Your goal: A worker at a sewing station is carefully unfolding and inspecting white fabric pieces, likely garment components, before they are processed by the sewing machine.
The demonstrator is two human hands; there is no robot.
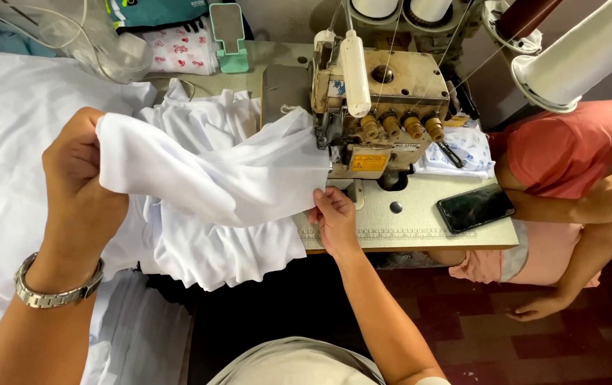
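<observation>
This is looking like a small garment sewing workshop; a worn industrial sewing machine (377, 114) with several tension knobs is sitting on a work table (420, 221) with a ruler strip running along its front edge; threads are running up to large thread cones (577, 57) standing above; stacks of white cloth (7, 178) are piling up beside the machine; another person in a pink top (569, 150) is crouching close by on the dark red tiled floor (505, 335).
</observation>
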